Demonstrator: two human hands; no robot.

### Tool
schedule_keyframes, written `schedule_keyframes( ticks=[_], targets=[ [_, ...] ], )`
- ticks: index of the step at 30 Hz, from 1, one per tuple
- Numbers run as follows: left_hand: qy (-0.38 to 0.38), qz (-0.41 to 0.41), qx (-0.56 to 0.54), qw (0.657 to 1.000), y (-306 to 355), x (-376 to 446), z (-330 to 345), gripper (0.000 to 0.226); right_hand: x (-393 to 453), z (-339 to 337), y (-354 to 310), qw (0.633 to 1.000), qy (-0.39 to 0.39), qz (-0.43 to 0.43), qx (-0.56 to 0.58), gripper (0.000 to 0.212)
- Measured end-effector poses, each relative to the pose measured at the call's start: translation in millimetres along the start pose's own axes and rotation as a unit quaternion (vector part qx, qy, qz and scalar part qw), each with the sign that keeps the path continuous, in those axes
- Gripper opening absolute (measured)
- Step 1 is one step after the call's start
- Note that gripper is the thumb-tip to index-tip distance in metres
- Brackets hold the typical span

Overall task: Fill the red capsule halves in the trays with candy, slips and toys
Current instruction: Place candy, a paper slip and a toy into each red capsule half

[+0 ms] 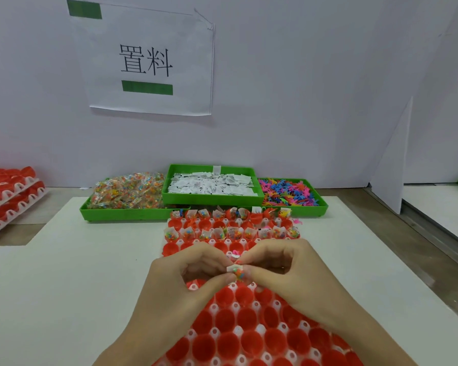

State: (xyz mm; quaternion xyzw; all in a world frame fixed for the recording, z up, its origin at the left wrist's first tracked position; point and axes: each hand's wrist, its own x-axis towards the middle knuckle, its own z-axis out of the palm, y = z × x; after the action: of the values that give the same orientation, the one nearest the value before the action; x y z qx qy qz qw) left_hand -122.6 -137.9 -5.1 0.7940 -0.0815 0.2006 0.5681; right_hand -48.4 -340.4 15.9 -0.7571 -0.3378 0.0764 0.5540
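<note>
Both hands meet over the middle of the white tray (238, 331) of red capsule halves (226, 319). The left hand (180, 281) and the right hand (288, 276) have their fingers curled inward, and together they pinch a small clear candy packet (239, 274) with a white paper slip (233, 268) folded against it. The packet shows orange, green and yellow specks through the film. A pink toy (236, 252) peeks out just beyond the fingertips, at 12 o'clock from the packet.

The tray runs from 6 o'clock up toward the center. Its near cups, below the hands, are open red half-shells set in white sockets, glossy and round, with nothing visible inside. The rows at 12 o'clock from the hands alternate: 2 rows hold cups stuffed with packets, slips and bits of coloured toy standing up out of them, and the rows between look bare red.

Past the tray, 3 green bins sit side by side against the white wall. The candy bin (132, 213) at 11 o'clock is heaped with clear packets, the slip bin (212, 200) at 12 o'clock holds white printed slips, and the toy bin (312, 208) at 1 o'clock holds pink, blue and orange toys. At 9 o'clock, stacked trays (8, 199) of red capsule halves rest at the table edge. A paper sign (148, 59) with 2 green tape strips hangs on the wall.
</note>
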Motion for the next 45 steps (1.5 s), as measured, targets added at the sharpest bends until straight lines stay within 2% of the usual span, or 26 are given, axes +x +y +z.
schedule_keyframes(
  ticks=[8, 11, 14, 23, 27, 30, 39, 45],
  targets=[
    [0.026, 0.041, 0.038, 0.998, 8, 17, 21, 0.014, 1, -23, 4, 0.999, 0.015, -0.017, -0.033, 0.013],
    [0.007, 0.056, 0.047, 0.997, 10, 37, 29, 0.014, 3, -36, 7, 0.999, 0.041, -0.02, -0.017, 0.012],
    [-0.006, 0.049, 0.066, 0.997, 9, 56, 44, 0.01, 4, -46, 16, 0.995, 0.084, -0.014, -0.048, 0.012],
    [-0.08, 0.043, 0.104, 0.99, 3, 87, 65, 0.008, 9, -65, 43, 0.99, 0.109, 0.015, -0.089, 0.012],
    [-0.117, 0.093, 0.232, 0.961, -4, 90, 67, 0.008, 11, -61, 55, 0.988, 0.098, 0.042, -0.114, 0.009],
    [-0.142, 0.091, 0.3, 0.939, -7, 92, 67, 0.008, 12, -55, 58, 0.986, 0.088, 0.054, -0.13, 0.012],
    [-0.195, 0.09, 0.352, 0.911, 0, 97, 67, 0.006, 12, -49, 55, 0.967, 0.081, 0.051, -0.237, 0.019],
    [-0.238, 0.107, 0.393, 0.882, 4, 100, 68, 0.014, 12, -48, 52, 0.965, 0.077, 0.062, -0.243, 0.02]
  ],
)
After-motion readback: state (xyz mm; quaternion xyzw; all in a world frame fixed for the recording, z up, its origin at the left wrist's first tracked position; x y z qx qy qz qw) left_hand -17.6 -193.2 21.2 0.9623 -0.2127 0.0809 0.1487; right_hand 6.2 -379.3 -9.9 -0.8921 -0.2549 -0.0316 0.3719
